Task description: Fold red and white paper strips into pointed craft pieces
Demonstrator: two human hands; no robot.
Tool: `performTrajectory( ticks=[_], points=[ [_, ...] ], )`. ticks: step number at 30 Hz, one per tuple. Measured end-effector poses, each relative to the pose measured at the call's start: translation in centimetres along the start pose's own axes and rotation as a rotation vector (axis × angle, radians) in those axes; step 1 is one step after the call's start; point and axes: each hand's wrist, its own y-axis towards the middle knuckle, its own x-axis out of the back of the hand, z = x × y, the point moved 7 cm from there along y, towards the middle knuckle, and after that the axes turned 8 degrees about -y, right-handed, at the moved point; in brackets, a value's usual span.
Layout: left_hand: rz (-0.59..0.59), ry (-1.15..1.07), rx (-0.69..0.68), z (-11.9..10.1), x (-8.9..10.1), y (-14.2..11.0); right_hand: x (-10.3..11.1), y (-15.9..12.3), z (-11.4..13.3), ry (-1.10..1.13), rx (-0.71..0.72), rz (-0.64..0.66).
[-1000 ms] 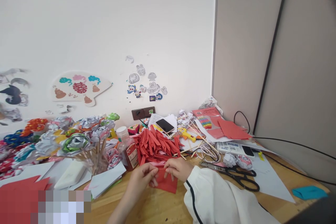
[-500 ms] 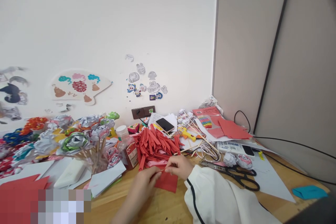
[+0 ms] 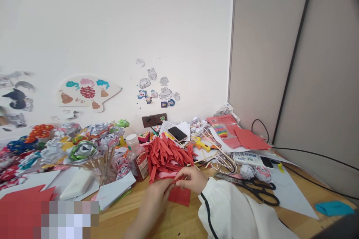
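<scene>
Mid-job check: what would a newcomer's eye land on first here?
Probably the bright heap of folded red paper strips on the table, just beyond the left hand and right hand. Next, the crowd of colourful paper flowers on the left, then the white fan-shaped cutout on the wall above them.

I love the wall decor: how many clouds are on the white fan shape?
3: a left blue cloud, a pink cloud in the middle, and a right blue cloud, all along the upper part of the fan. Nothing appears to cover any more.
</scene>
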Motion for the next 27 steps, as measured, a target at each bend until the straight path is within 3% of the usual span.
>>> performTrajectory(
  ticks=[13,23,27],
  points=[
    [-0.096,-0.107,-0.033,-0.2,0.5,0.0,0.6,0.0,0.1,0.129,-0.017,-0.035],
    [-0.083,-0.190,0.049,0.3,0.4,0.3,1.0,-0.1,1.3,-0.026,0.066,-0.058],
    [-0.078,-0.153,0.041,0.2,0.5,0.3,1.3,-0.3,2.3,-0.204,0.145,-0.088]
  ],
)
